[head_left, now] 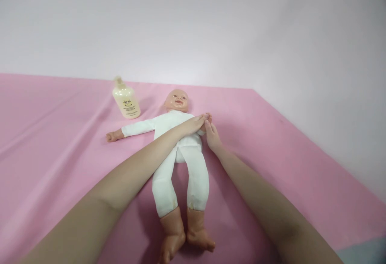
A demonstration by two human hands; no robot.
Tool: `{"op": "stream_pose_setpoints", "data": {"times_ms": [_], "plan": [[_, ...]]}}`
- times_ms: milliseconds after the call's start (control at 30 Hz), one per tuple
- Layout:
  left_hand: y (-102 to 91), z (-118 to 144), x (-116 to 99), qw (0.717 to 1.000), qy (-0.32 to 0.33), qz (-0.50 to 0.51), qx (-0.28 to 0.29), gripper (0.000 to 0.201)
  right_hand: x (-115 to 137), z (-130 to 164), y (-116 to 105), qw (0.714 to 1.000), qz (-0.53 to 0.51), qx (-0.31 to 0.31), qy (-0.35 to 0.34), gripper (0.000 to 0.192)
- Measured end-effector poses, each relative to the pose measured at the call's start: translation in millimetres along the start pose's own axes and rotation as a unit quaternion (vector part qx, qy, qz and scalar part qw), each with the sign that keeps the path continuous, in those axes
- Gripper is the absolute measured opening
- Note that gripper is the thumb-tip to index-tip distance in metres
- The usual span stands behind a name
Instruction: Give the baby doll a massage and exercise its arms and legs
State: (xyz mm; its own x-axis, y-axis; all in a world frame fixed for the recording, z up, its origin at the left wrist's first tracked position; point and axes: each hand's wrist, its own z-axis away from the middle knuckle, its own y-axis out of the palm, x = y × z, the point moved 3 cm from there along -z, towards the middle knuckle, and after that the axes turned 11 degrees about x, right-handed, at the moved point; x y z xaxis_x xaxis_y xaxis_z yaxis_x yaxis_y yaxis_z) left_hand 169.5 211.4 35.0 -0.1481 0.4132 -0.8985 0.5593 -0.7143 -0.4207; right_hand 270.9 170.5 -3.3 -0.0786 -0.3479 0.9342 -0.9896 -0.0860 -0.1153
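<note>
A baby doll (177, 103) with a white cloth body lies on its back, its head toward the far side and its feet toward me. My left hand (195, 124) reaches across its torso, with the fingers closed on the doll's hand (208, 117) at the right. From the right, my right hand (212, 135) meets it there, thumb and fingers pressed against the same doll hand. My fingers partly cover that small hand and its wrist. The doll's other arm (138, 127) stretches out to the left, touched by neither hand.
A pale yellow pump bottle (128, 102) stands left of the doll's head. The pink cloth (75, 143) under everything has folds at the left and an edge running down the right side. A white wall or surface (150, 26) lies beyond it.
</note>
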Motion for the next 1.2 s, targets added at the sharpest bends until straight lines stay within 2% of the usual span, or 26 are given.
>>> {"op": "stream_pose_setpoints", "data": {"times_ms": [233, 833, 1200], "plan": [[-0.9, -3, 2, 1.000, 0.004, -0.028, 0.003, 0.058, 0, 0, 0, 1.000, 0.002, 0.004, 0.001, 0.066], [0.5, 0, -4, 1.000, 0.002, -0.008, 0.006, 0.057, -3, -1, -1, 1.000, 0.002, 0.000, -0.004, 0.064], [-0.2, -6, 6, 1.000, 0.010, -0.028, 0.002, 0.055, -2, 1, -2, 1.000, 0.005, 0.005, -0.005, 0.065]]}}
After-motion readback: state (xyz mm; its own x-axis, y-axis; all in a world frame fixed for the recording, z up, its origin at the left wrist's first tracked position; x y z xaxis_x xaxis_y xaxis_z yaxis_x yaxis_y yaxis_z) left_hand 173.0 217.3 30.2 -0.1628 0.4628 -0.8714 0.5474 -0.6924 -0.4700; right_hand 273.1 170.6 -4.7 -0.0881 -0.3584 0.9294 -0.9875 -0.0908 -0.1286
